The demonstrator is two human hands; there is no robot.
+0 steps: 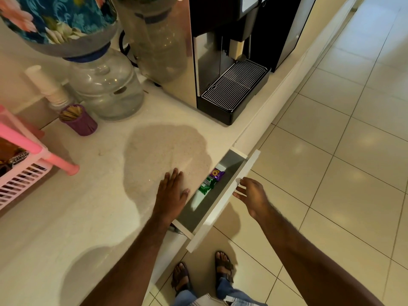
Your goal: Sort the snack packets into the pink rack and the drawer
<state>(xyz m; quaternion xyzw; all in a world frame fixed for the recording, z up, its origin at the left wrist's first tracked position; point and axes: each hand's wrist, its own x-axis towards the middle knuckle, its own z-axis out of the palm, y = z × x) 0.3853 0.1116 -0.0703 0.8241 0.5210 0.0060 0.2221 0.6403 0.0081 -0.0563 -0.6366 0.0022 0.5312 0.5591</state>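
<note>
A white drawer [223, 197] under the counter edge stands partly open. Inside it lie a green snack packet [205, 186] and a purple one [217, 174], side by side near its far end. My left hand [171, 195] rests flat on the white counter just left of the drawer, fingers spread, holding nothing. My right hand [251, 195] touches the outer face of the drawer front with fingers apart. The pink rack [28, 160] sits at the left edge of the counter, with a brown peanut packet [13, 157] in it.
A black coffee machine [231, 69] stands at the back of the counter beside two clear water jugs [108, 89]. A purple cup of sticks [79, 120] and a stack of white cups [49, 89] stand near the rack. Tiled floor lies to the right.
</note>
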